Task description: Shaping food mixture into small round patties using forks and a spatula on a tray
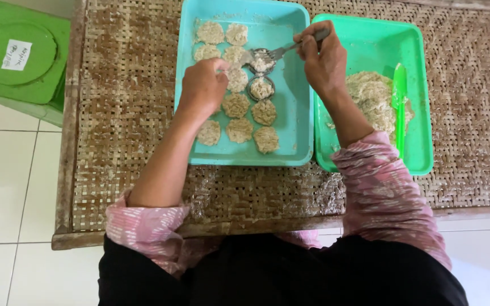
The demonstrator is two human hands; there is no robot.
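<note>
Right hand (324, 56) fingers pinch a fork (283, 51) over the blue tray (299, 102); left hand (202, 88) fingers pinch a ring mould (261, 61) near the table's (131, 113) far edge.

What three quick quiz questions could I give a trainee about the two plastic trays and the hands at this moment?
1. True or false: the right hand holds a metal fork over the light blue rectangular plastic tray.
2. Which tray holds the loose heap of pale noodle-like mixture: A) light blue, B) green rectangular plastic tray?
3. What lies in the green tray beside the heap?

Key
1. True.
2. B.
3. A green plastic spatula.

The left hand rests among the round flattened patties, on the woven bamboo table.
</note>
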